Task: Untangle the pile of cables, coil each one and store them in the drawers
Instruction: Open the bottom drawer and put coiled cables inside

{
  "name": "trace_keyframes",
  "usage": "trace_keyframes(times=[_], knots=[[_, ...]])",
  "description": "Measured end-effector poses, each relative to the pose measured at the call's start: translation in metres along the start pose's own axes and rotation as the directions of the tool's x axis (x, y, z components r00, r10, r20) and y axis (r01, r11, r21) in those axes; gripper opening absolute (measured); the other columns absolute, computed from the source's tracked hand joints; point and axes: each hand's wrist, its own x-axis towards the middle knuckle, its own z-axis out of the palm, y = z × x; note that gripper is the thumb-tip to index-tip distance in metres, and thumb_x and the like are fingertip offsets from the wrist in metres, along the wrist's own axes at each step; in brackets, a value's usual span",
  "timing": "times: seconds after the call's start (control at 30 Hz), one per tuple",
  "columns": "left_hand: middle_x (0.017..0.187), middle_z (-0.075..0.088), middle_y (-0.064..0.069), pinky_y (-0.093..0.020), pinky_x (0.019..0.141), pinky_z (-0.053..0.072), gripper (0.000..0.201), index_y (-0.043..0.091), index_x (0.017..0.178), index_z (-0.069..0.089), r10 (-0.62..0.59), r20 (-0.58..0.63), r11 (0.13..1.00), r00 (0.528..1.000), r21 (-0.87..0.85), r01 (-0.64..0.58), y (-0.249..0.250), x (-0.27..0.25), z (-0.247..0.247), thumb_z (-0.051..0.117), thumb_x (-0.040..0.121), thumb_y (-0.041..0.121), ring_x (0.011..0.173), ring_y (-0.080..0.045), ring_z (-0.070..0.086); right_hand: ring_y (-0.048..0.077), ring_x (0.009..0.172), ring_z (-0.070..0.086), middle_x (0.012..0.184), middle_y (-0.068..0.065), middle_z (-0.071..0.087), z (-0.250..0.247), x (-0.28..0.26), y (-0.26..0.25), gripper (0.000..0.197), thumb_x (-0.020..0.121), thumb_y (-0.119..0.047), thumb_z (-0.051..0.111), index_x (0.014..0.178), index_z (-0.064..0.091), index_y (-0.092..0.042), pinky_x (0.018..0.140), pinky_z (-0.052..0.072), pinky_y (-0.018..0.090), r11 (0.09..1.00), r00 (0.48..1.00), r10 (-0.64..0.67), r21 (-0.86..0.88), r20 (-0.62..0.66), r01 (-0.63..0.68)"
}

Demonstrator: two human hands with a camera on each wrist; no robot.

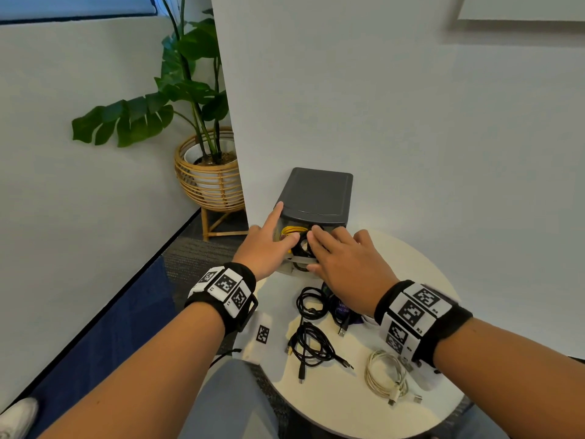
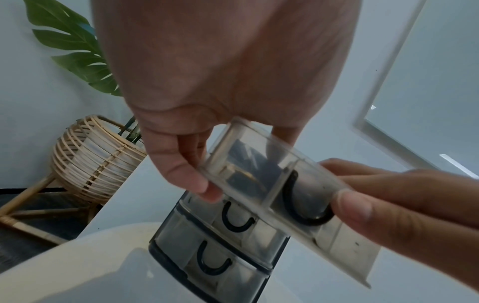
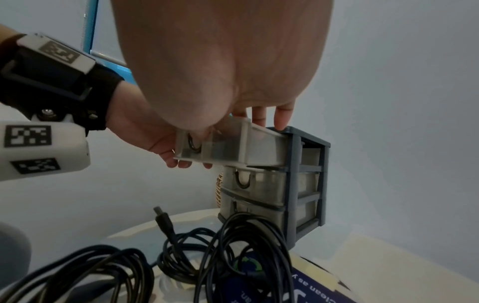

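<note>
We have the top drawer [image 2: 272,184] of the small drawer unit [image 1: 316,193] pulled out, and both hands are on its clear front: the left hand [image 1: 269,245] has its thumb and curled fingers pinching the drawer's left front corner while the index finger lies straight along the dark frame, and the right hand [image 1: 345,261] pinches the right end of the front panel, thumb below and fingers over the rim. The unit stands at the far edge of the round table [image 1: 357,413], against the wall. Inside the drawer we can make out a yellow cable [image 1: 292,230] and a coil of black cable [image 1: 302,245]; how neatly they sit we cannot tell. Near the table's middle lie two loose black cables [image 1: 311,343], still sprawled, and a white cable [image 1: 384,375] lies loosely looped toward the near right edge. We judge the drawer to be light, thin, fairly rigid plastic that may bind if pushed from one corner, so a grip at both ends of the front suits it. The unit itself looks light enough to slide on the table, which the finger on the frame should check. The cables are soft, springy and light; we would take each by a plug end, wind it around the fingers, and hold the coil across its loops so it does not spring open.
</note>
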Motion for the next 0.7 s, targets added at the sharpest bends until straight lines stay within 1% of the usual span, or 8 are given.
trace_keyframes(times=[0.07, 0.1, 0.2, 0.3, 0.43, 0.53, 0.6, 0.7], knots=[[0.144, 0.033, -0.010, -0.033, 0.091, 0.040, 0.073, 0.048, 0.160, 0.010, -0.013, -0.037, 1.000, 0.999, 0.018, 0.014, 0.000, 0.002, 0.000, 0.053, 0.100, 0.052, 0.095, -0.016, 0.049, 0.029, 0.115, 0.051, 0.142, 0.007, 0.050, 0.002, 0.003, -0.001, 0.059, 0.104, -0.047, 0.042, 0.149, 0.043, -0.010, 0.087, 0.042, 0.044, 1.000, 1.000, 0.017, -0.012, -0.008, -0.017], [0.145, 0.031, -0.010, -0.032, 0.092, 0.038, 0.072, 0.045, 0.159, 0.014, -0.007, -0.052, 1.000, 0.999, 0.023, 0.008, 0.002, 0.004, 0.000, 0.055, 0.100, 0.050, 0.100, -0.018, 0.047, 0.028, 0.113, 0.050, 0.137, 0.007, 0.052, 0.003, 0.003, -0.001, 0.058, 0.103, -0.047, 0.044, 0.147, 0.045, -0.010, 0.086, 0.042, 0.044, 0.999, 0.999, 0.037, -0.012, -0.023, -0.038], [0.144, 0.034, -0.011, -0.032, 0.091, 0.039, 0.066, 0.039, 0.155, 0.025, 0.020, -0.091, 1.000, 0.996, -0.004, -0.021, 0.006, 0.008, 0.000, 0.060, 0.099, 0.042, 0.106, -0.020, 0.047, 0.029, 0.108, 0.051, 0.129, 0.007, 0.054, 0.005, 0.006, -0.002, 0.055, 0.101, -0.047, 0.049, 0.144, 0.049, -0.012, 0.082, 0.043, 0.043, 0.996, 0.994, 0.087, -0.013, -0.068, -0.089], [0.143, 0.038, -0.010, -0.032, 0.091, 0.039, 0.060, 0.033, 0.149, 0.032, 0.045, -0.137, 0.999, 0.989, -0.021, -0.048, 0.007, 0.014, 0.001, 0.064, 0.098, 0.035, 0.111, -0.016, 0.044, 0.030, 0.104, 0.051, 0.126, 0.008, 0.054, 0.003, 0.012, -0.001, 0.053, 0.098, -0.048, 0.057, 0.141, 0.053, -0.017, 0.080, 0.044, 0.044, 0.992, 0.989, 0.124, -0.012, -0.082, -0.125], [0.139, 0.048, -0.005, -0.029, 0.092, 0.040, 0.054, 0.025, 0.144, 0.037, 0.093, -0.159, 0.994, 0.983, -0.037, -0.100, 0.008, 0.018, 0.002, 0.066, 0.098, 0.025, 0.116, -0.012, 0.046, 0.028, 0.100, 0.050, 0.118, 0.004, 0.055, 0.000, 0.021, 0.006, 0.035, 0.089, -0.046, 0.072, 0.117, 0.069, -0.024, 0.079, 0.042, 0.043, 0.990, 0.981, 0.135, 0.058, -0.139, -0.128], [0.129, 0.051, 0.002, -0.030, 0.092, 0.043, 0.050, 0.025, 0.142, 0.037, 0.097, -0.163, 0.994, 0.982, -0.038, -0.104, 0.008, 0.020, 0.000, 0.063, 0.099, 0.021, 0.111, -0.013, 0.049, 0.025, 0.104, 0.047, 0.117, -0.001, 0.052, -0.003, 0.027, 0.016, 0.024, 0.094, -0.048, 0.064, 0.105, 0.073, -0.029, 0.082, 0.036, 0.040, 0.975, 0.972, 0.183, 0.151, -0.145, -0.161], [0.126, 0.050, 0.004, -0.030, 0.093, 0.042, 0.048, 0.025, 0.141, 0.037, 0.088, -0.154, 0.993, 0.984, -0.059, -0.098, 0.008, 0.020, -0.001, 0.061, 0.100, 0.020, 0.111, -0.014, 0.050, 0.023, 0.107, 0.044, 0.120, -0.003, 0.050, -0.001, 0.030, 0.019, 0.027, 0.098, -0.049, 0.057, 0.108, 0.073, -0.030, 0.086, 0.034, 0.040, 0.967, 0.974, 0.190, 0.194, -0.122, -0.164], [0.133, 0.051, 0.001, -0.032, 0.095, 0.040, 0.048, 0.027, 0.142, 0.037, 0.063, -0.103, 0.988, 0.993, -0.136, -0.076, 0.009, 0.021, -0.004, 0.057, 0.101, 0.015, 0.116, -0.019, 0.052, 0.022, 0.112, 0.043, 0.127, -0.005, 0.048, 0.001, 0.029, 0.023, 0.032, 0.102, -0.048, 0.048, 0.113, 0.072, -0.030, 0.092, 0.036, 0.041, 0.963, 0.981, 0.165, 0.231, -0.101, -0.138]])
